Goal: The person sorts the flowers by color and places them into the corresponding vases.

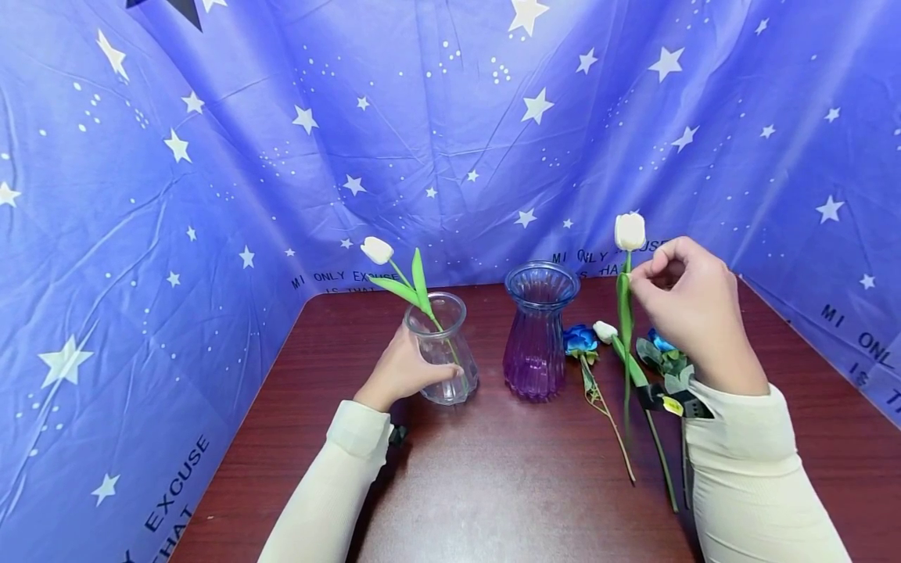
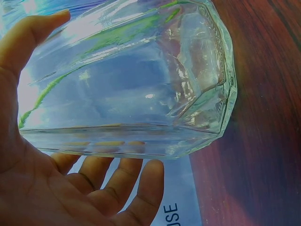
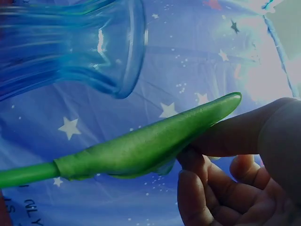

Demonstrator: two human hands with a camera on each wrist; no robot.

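My left hand (image 1: 401, 367) grips a clear glass vase (image 1: 450, 344), thumb on the near side and fingers round the other. In that vase leans a white tulip (image 1: 377, 250) with green leaves; its stem (image 2: 42, 96) shows through the glass in the left wrist view. A second white tulip (image 1: 629, 232) stands upright, pinched below its bloom between thumb and forefinger of my right hand (image 1: 693, 309). Its folded green leaf (image 3: 141, 146) fills the middle of the right wrist view. Between the hands is a blue-and-purple ribbed glass vase (image 1: 538, 344), apart from both.
Right of the purple vase lie a blue flower (image 1: 581, 341), another white tulip (image 1: 605, 332) and a second blue flower (image 1: 658, 342), partly behind my right wrist. A small dark object (image 1: 398, 435) shows beside my left cuff. Star-printed blue cloth (image 1: 436, 141) encloses the wooden table (image 1: 479, 485).
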